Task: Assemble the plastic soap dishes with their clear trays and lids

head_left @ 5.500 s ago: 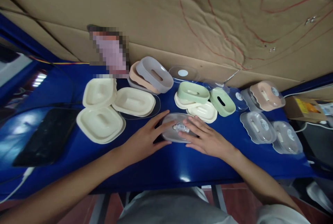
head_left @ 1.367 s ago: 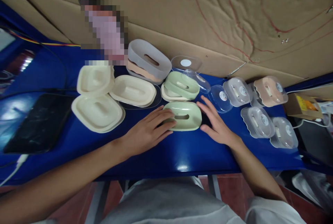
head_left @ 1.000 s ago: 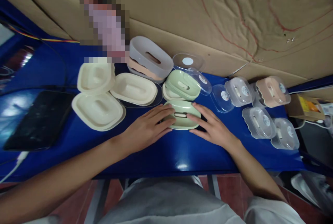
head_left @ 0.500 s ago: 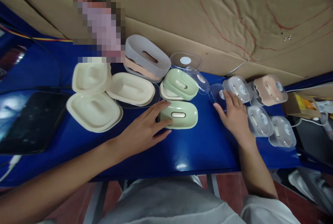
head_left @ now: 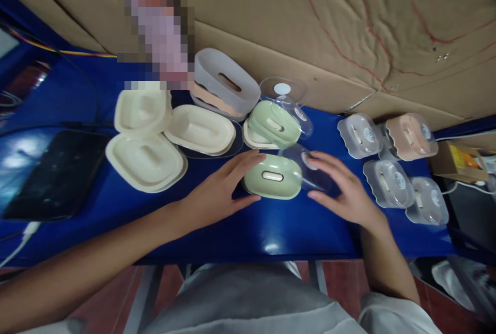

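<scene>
A pale green soap dish (head_left: 272,189) with a white bar-shaped insert in its slot lies in front of me on the table. My left hand (head_left: 225,181) grips its left end, thumb at the near edge and fingers at the far edge. Between the thumb and fingers of my right hand (head_left: 344,186) is a clear plastic lid (head_left: 320,173) with a round sticker, tilted and slightly blurred. Its left edge overlaps the dish's right end; whether they touch I cannot tell. Just behind, another green dish (head_left: 267,121) leans on a cream one.
Cream trays (head_left: 147,161) and a stacked grey dish (head_left: 228,75) stand at the left and back. More clear lids (head_left: 282,88) lie near the cardboard wall. Several lidded boxes (head_left: 389,184) stand at the right. A black tablet-like device (head_left: 54,173) lies on the blue table at far left.
My right hand has picked up the clear lid and brought it left to the green dish. My left hand has closed around the dish, which has shifted slightly towards me.
</scene>
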Available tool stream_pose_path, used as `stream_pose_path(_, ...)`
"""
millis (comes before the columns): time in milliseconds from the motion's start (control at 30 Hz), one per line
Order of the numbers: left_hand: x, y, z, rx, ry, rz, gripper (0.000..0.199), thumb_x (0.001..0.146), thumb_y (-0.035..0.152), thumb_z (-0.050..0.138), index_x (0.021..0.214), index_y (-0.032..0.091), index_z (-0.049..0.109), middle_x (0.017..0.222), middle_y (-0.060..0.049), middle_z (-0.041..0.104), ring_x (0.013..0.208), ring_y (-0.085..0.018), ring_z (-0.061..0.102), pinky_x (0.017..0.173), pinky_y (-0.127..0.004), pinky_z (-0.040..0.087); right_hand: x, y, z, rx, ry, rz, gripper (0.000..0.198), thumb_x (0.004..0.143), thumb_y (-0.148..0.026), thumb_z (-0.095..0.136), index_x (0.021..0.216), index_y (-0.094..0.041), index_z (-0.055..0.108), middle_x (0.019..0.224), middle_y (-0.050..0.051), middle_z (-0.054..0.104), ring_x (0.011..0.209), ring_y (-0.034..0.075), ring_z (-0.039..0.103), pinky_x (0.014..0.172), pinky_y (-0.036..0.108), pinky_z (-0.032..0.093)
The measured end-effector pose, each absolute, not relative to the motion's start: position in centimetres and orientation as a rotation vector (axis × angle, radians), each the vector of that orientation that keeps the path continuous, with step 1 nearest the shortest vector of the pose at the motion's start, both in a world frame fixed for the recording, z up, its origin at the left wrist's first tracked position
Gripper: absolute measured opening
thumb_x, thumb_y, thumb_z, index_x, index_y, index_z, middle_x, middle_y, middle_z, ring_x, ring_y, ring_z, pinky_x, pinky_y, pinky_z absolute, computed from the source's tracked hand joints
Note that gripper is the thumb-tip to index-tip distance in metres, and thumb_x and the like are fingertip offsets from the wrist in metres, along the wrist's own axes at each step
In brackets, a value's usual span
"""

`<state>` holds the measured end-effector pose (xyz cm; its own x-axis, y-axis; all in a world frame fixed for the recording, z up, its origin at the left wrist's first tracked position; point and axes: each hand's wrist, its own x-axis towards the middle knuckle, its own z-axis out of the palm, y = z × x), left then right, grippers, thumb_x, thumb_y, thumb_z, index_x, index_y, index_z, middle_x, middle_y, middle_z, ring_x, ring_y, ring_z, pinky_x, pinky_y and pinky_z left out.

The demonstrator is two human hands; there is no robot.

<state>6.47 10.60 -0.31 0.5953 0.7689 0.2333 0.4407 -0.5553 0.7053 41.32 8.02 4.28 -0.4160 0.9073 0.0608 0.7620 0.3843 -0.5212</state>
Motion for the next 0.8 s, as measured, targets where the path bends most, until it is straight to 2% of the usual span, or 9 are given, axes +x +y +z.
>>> stream_pose_path(67,6.6,10.6,-0.7,2.204,0.923,0.737,0.085,0.096,0.032,0.078,0.166,0.028,0.031,0.165,-0.014,0.048,0.152,-0.032,0.051,0.125,-0.052,0.048,39.5,7.7,2.9,-1.258,-2.478,0.567,0.064,0.102,-0.042,0.069,0.161,-0.039,0.047,0.171,0.004,0.042,0.16,0.035,0.038,0.129,0.061,0.041)
stream_pose_path(133,6.6,10.6,-1.0,2.195,0.902,0.763,0.089,0.094,0.035,0.08,0.167,0.028,0.029,0.164,-0.015,0.05,0.151,-0.033,0.052,0.124,-0.053,0.049,37.8,7.7,1.7,-1.092,-2.584,0.496,0.067,0.104,-0.04,0.067,0.166,-0.037,0.041,0.173,0.006,0.04,0.165,0.034,0.028,0.13,0.062,0.039)
stream_pose_path(233,6.6,10.8,-1.1,2.192,0.882,0.795,0.09,0.094,0.036,0.081,0.167,0.028,0.029,0.162,-0.016,0.051,0.149,-0.033,0.054,0.122,-0.053,0.051,36.4,7.9,0.9,-0.944,-2.651,0.321,0.071,0.105,-0.036,0.064,0.169,-0.029,0.035,0.17,0.011,0.044,0.166,0.035,0.023,0.131,0.065,0.034)
stream_pose_path(300,6.6,10.9,-1.0,2.191,0.873,0.79,0.088,0.095,0.036,0.08,0.167,0.028,0.03,0.161,-0.016,0.051,0.149,-0.032,0.054,0.122,-0.052,0.051,36.1,8.0,0.8,-0.899,-2.672,0.226,0.066,0.106,-0.034,0.063,0.167,-0.028,0.038,0.168,0.012,0.047,0.166,0.035,0.023,0.132,0.067,0.03)
stream_pose_path(467,6.4,10.9,-0.8,2.185,0.885,0.713,0.085,0.097,0.038,0.078,0.166,0.031,0.03,0.162,-0.014,0.049,0.151,-0.031,0.052,0.124,-0.053,0.048,36.1,8.4,1.0,-0.875,-2.708,0.162,0.055,0.106,-0.039,0.064,0.158,-0.028,0.051,0.165,0.011,0.051,0.164,0.035,0.028,0.13,0.064,0.034)
stream_pose_path(600,6.4,10.6,-1.1,2.251,0.879,0.689,0.08,0.099,0.039,0.075,0.166,0.03,0.032,0.165,-0.015,0.046,0.151,-0.031,0.051,0.123,-0.052,0.05,35.7,8.4,2.7,-0.927,-2.708,0.108,0.048,0.102,-0.04,0.068,0.148,-0.028,0.06,0.149,0.012,0.064,0.151,0.035,0.047,0.117,0.056,0.049)
stream_pose_path(700,6.4,10.5,-0.8,2.399,0.861,0.732,0.069,0.102,0.036,0.07,0.163,0.026,0.039,0.164,-0.017,0.048,0.15,-0.032,0.052,0.122,-0.052,0.05,36.4,8.0,5.1,-1.101,-2.686,0.124,0.036,0.1,-0.036,0.067,0.136,-0.03,0.066,0.138,0.011,0.067,0.138,0.034,0.057,0.108,0.052,0.054)
stream_pose_path(800,6.3,10.6,-0.3,2.536,0.913,0.78,0.054,0.104,0.029,0.065,0.155,0.021,0.049,0.156,-0.018,0.055,0.144,-0.031,0.057,0.12,-0.052,0.052,38.7,7.8,6.6,-1.378,-2.598,0.082,0.035,0.098,-0.033,0.067,0.132,-0.028,0.064,0.137,0.012,0.065,0.132,0.034,0.059,0.106,0.054,0.052)
